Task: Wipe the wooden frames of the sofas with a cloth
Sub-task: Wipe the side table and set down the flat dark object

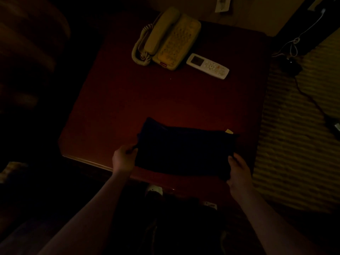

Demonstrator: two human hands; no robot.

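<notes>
Both hands (124, 159) (239, 169) grip the seemingly folded cloth (184, 151), lengthwise left-to-right.

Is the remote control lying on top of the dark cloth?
No, the remote control lies at the far part of the table beside the telephone, well apart from the cloth.

One dark cloth (184, 153), gripped at its left and right edges by my two hands: left hand (124, 159), right hand (239, 168). One table (128, 100). At the far side, one corded telephone (167, 37) and one white remote control (207, 66).
</notes>
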